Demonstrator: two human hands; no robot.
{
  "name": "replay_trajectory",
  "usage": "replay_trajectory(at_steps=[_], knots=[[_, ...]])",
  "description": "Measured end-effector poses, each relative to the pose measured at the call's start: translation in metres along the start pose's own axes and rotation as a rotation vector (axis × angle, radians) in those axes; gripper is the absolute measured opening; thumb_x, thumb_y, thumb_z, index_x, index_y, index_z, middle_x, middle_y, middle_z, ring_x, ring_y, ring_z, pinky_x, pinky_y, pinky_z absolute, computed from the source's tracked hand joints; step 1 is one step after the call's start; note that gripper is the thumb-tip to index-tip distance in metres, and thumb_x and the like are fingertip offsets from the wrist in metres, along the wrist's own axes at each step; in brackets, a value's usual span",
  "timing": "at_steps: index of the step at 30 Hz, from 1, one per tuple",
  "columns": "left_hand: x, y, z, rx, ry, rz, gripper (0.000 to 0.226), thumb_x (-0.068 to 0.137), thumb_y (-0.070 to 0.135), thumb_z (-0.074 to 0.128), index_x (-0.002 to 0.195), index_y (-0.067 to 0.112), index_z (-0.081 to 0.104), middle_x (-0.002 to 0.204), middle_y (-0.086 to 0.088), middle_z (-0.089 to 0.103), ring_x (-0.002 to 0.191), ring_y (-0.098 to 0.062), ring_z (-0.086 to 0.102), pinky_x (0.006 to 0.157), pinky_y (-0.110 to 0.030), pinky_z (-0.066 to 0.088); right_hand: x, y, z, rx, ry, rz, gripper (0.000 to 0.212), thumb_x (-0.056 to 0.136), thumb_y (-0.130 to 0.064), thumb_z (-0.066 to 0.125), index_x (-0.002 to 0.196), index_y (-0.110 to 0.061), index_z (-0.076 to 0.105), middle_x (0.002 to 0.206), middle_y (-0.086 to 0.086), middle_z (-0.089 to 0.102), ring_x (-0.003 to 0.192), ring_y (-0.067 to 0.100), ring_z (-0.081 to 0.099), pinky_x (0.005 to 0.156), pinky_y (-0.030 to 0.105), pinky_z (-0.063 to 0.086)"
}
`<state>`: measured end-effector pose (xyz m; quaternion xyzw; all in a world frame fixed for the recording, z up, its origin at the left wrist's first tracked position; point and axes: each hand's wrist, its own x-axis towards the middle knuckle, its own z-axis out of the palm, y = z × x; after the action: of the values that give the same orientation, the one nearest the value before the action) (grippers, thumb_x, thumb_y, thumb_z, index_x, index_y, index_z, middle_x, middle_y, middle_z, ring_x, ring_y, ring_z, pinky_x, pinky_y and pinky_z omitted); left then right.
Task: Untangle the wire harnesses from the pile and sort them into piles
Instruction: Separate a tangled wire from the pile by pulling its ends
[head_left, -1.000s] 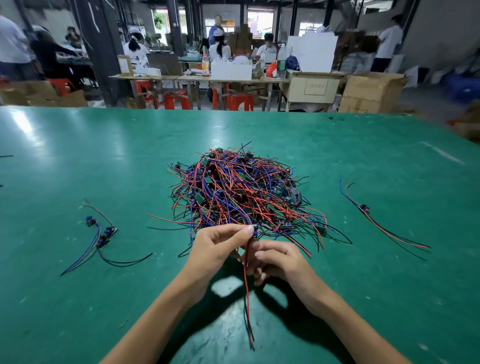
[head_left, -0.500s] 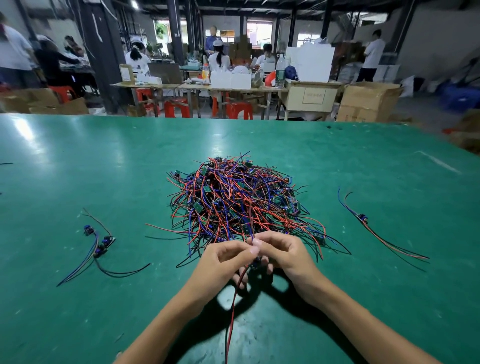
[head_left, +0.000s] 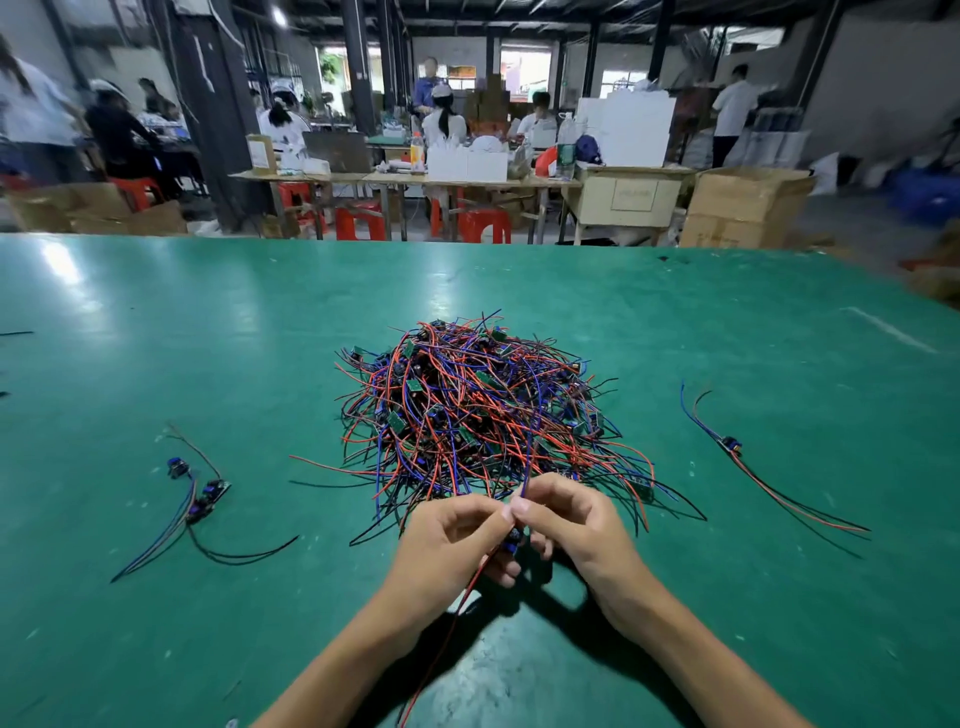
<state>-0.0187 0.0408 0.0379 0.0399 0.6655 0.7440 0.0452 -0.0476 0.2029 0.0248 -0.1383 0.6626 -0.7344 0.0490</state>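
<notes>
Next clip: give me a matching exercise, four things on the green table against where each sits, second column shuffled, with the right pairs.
Things:
1. tangled pile
2. small sorted group with black wire
3. single harness with long red leads
4. harness being worked on

Places:
A. far right of the table
B. between left hand and right hand
C. table centre
D. left of the pile

Pairs: 1-C, 2-D, 3-A, 4-B

One tangled wire pile (head_left: 478, 410), two sorted harness groups (head_left: 200, 499) (head_left: 737, 452), two hands (head_left: 452, 545) (head_left: 576, 525), one green table (head_left: 156, 322)
</notes>
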Motion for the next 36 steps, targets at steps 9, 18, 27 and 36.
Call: replay_trajectory(at_steps=[9,18,27,36], knots=[[0.0,-0.001,0.001,-0.055,0.024,-0.002,0.017,0.096,0.01,0.064,0.099,-0.002,0.075,0.078,-0.013,0.069,0.063,-0.025,0.068,0.059,-0.029,0.06,-0.006,0.005,0.005,0.003,0.175,-0.026,0.029,0.071,-0.045,0.083,0.072,-0.021,0.068,0.072,0.0,0.061,0.061,0.012,0.045,0.051,0.02,0.038],[-0.001,0.0,0.0,-0.081,0.006,-0.05,0.014,0.091,0.012,0.07,0.08,0.008,0.078,0.072,-0.012,0.07,0.054,-0.027,0.068,0.052,-0.03,0.058,-0.007,-0.003,0.007,0.046,0.15,0.054,0.021,0.08,-0.035,0.077,0.089,-0.017,0.08,0.079,0.0,0.07,0.054,0.011,0.048,0.049,0.018,0.038],[0.0,-0.001,-0.002,-0.057,0.025,-0.05,0.014,0.091,0.014,0.07,0.082,0.007,0.078,0.073,-0.014,0.071,0.052,-0.026,0.067,0.05,-0.027,0.055,-0.012,-0.005,0.013,-0.015,0.009,0.071,0.026,0.089,-0.033,0.06,0.106,-0.026,0.079,0.083,0.004,0.074,0.065,0.016,0.056,0.055,0.019,0.042],[0.001,-0.001,-0.002,-0.198,-0.079,-0.089,0.025,0.089,0.029,0.065,0.096,0.011,0.081,0.086,-0.008,0.075,0.062,-0.026,0.072,0.056,-0.028,0.058,-0.015,-0.005,0.015,-0.009,0.138,-0.005,0.026,0.102,-0.01,0.056,0.094,-0.017,0.079,0.089,0.003,0.078,0.075,0.007,0.067,0.06,0.013,0.046]])
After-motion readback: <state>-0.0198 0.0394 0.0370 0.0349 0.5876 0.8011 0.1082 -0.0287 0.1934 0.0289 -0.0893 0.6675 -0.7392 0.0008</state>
